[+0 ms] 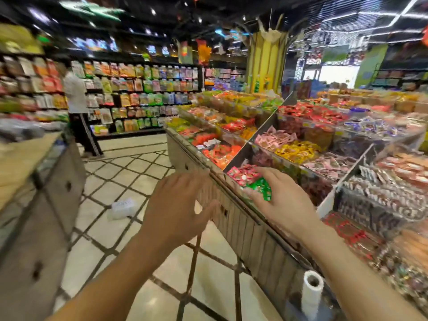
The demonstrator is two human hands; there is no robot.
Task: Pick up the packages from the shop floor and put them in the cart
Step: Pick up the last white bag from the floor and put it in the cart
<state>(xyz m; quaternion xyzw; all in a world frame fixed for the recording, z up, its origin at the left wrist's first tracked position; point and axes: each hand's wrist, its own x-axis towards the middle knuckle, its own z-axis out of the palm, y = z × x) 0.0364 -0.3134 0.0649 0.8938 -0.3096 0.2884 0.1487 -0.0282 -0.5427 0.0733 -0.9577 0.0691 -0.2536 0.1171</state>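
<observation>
Both your arms reach forward over the tiled aisle. Your left hand (pixel 178 212) hangs empty, fingers spread and loose, in front of the wooden side of the display stand (pixel 243 218). Your right hand (pixel 278 202) is over the stand's front edge, fingers curled around a bunch of small red and green packets (pixel 251 181). One pale package (pixel 122 208) lies on the floor (pixel 104 228), left of and beyond your left hand, well apart from it.
</observation>
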